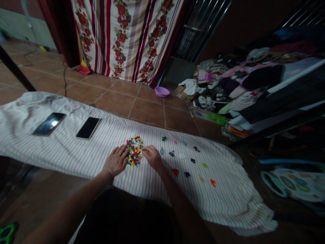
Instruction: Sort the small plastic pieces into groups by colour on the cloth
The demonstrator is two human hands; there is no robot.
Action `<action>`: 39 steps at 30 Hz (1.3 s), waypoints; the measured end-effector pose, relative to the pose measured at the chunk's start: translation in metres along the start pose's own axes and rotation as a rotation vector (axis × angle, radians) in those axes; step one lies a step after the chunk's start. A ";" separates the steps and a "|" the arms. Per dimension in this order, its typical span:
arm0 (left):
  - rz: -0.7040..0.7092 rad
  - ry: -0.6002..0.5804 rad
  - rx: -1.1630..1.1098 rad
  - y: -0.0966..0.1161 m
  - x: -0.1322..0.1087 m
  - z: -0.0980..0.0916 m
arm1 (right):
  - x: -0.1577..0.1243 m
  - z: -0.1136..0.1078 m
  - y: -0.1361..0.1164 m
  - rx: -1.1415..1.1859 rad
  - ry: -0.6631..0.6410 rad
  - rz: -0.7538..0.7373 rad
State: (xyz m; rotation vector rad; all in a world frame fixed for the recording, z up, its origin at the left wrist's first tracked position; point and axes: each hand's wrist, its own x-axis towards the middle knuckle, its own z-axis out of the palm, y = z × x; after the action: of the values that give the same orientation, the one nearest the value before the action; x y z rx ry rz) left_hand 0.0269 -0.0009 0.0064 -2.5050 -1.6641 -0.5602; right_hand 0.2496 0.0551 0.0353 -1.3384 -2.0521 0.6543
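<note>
A mixed pile of small colourful pieces lies on a striped cloth in front of me. Flat at the pile's left edge rests my left hand, fingers stretched out and touching the outer pieces. My right hand is at the pile's right edge with thumb and fingertips pinched together; whatever is between them is too small to see. To its right, little groups sorted by colour are spread out, among them dark green, red, navy, lime green and orange pieces.
Two phones, a left one and a right one, lie on the cloth's left part. Beyond are a tiled floor, a purple basin and a floral curtain. Clothes are heaped at the right.
</note>
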 end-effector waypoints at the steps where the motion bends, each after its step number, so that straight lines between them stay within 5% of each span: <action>1: 0.002 0.001 0.002 0.000 0.000 0.000 | -0.002 0.006 -0.004 -0.021 -0.023 -0.003; 15: -0.019 0.045 -0.064 0.000 0.001 0.000 | 0.026 0.032 -0.035 -0.240 -0.095 0.003; 25: -0.038 0.042 -0.064 0.001 0.001 0.000 | 0.053 0.032 -0.053 -0.510 -0.347 0.003; 39: -0.029 0.029 -0.030 0.001 0.002 -0.001 | 0.055 0.030 -0.065 -0.483 -0.385 0.119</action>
State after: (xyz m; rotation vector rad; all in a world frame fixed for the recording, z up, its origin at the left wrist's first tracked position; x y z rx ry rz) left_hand 0.0279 0.0004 0.0077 -2.4845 -1.6975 -0.6248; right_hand 0.1697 0.0798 0.0705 -1.7195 -2.5705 0.5124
